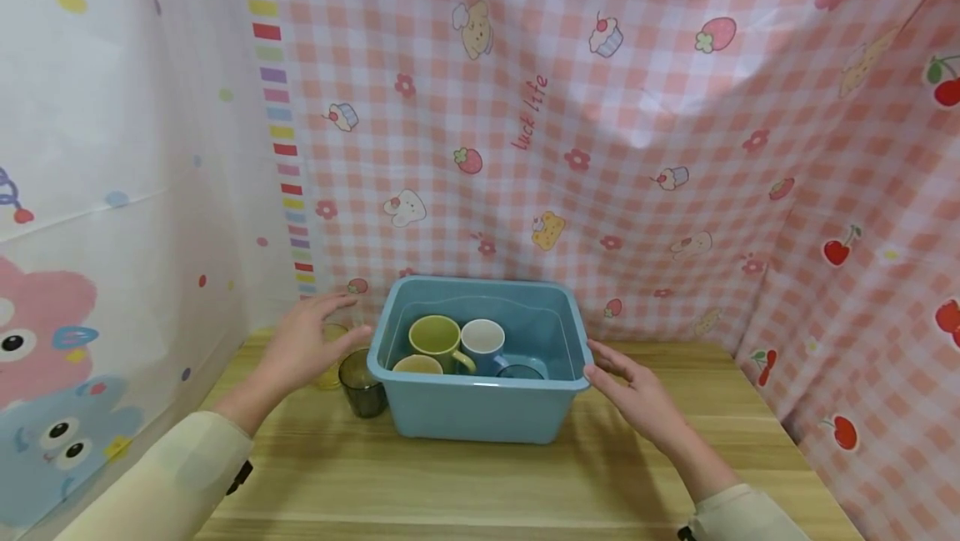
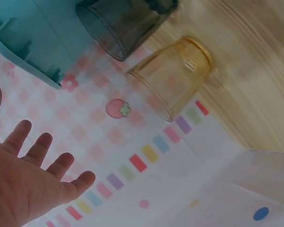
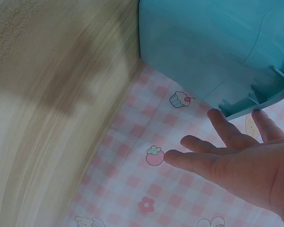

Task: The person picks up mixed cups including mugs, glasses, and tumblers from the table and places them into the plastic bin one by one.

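Blue tub (image 1: 480,412): best steadied at both ends.
Left hand (image 1: 311,343): spread, empty, tub's nine o'clock.
Right hand (image 1: 636,391): spread, touching tub, three o'clock.

Smooth blue plastic with a soft sheen forms the bin (image 1: 480,409), its rim catching the light. The green mug (image 1: 435,336) and the blue mug (image 1: 483,348) look like glazed ceramic, glossy and even. The dark cup (image 1: 364,395) and the amber cup (image 2: 173,78) are see-through and slick, either glass or clear plastic. Smooth, low-gloss wood grain covers the table (image 1: 465,487). The checked drape (image 1: 525,57) appears thin, creased cloth; the sleeve (image 1: 161,474) is soft, matt fabric.
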Available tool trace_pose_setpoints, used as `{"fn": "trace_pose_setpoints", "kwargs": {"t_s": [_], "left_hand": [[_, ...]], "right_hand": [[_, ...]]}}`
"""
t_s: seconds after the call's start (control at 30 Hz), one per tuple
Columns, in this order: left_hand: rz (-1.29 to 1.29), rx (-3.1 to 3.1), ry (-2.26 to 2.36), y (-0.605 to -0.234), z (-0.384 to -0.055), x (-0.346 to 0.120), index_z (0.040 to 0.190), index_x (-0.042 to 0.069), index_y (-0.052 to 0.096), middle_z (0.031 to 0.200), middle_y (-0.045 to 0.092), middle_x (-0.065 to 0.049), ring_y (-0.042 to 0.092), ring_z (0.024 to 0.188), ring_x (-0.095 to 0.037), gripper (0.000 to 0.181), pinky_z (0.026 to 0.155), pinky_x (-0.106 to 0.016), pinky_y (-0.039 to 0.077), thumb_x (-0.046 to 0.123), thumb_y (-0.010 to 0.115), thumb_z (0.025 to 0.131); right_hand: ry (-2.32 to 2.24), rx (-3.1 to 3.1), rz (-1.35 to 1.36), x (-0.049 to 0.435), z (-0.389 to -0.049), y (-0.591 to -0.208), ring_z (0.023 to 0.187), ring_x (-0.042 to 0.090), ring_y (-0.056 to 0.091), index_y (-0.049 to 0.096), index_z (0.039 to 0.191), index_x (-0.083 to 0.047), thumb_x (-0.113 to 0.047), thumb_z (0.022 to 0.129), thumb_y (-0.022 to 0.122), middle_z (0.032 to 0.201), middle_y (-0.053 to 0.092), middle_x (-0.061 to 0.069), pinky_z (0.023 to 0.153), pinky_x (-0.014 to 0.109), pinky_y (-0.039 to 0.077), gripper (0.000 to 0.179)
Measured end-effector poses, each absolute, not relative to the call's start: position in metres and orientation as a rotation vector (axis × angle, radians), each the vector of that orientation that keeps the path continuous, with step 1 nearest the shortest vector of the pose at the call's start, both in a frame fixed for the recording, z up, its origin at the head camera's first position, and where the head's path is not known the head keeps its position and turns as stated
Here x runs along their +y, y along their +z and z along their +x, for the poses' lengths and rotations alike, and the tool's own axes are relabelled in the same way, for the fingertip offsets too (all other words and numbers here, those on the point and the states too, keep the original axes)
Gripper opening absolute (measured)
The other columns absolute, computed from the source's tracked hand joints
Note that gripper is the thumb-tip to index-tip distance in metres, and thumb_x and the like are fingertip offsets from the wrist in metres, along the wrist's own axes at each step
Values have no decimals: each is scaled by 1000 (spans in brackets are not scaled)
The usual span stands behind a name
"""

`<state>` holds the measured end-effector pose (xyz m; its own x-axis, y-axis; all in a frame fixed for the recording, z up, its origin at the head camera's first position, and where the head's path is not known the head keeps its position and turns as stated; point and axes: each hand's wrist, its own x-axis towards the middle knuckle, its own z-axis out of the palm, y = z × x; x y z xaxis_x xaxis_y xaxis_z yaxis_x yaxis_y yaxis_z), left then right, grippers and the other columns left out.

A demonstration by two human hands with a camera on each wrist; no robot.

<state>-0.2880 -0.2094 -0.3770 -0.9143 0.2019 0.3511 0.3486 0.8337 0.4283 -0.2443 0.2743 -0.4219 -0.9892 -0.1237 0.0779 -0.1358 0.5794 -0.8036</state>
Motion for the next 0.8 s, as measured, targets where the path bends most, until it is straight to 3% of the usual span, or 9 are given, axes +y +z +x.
{"fn": "trace_pose_setpoints", "kwargs": {"t_s": [0.17,0.5,0.8], "left_hand": [[-398,-2742,-731,-380,-293,-223,151,3,59,155,58,-24,51,144,-51,65,116,-69,44,45,72,103],[-302,-2831,-691,-381,-297,-235,153,2,56,157,53,-30,46,146,-56,71,116,-73,40,52,68,103],[-282,-2873,-670,-390,-303,-244,152,1,57,157,52,-32,50,141,-57,69,112,-76,42,47,70,102]], "right_hand": [[1415,-2777,225,275,-245,-424,149,44,50,46,164,-25,-51,108,59,154,60,20,113,64,50,63],[1432,-2777,222,276,-246,-425,149,44,49,45,164,-26,-51,108,60,155,60,20,113,64,50,63],[1445,-2782,226,275,-245,-422,150,43,50,45,164,-27,-53,108,59,158,56,21,114,66,48,64]]}}
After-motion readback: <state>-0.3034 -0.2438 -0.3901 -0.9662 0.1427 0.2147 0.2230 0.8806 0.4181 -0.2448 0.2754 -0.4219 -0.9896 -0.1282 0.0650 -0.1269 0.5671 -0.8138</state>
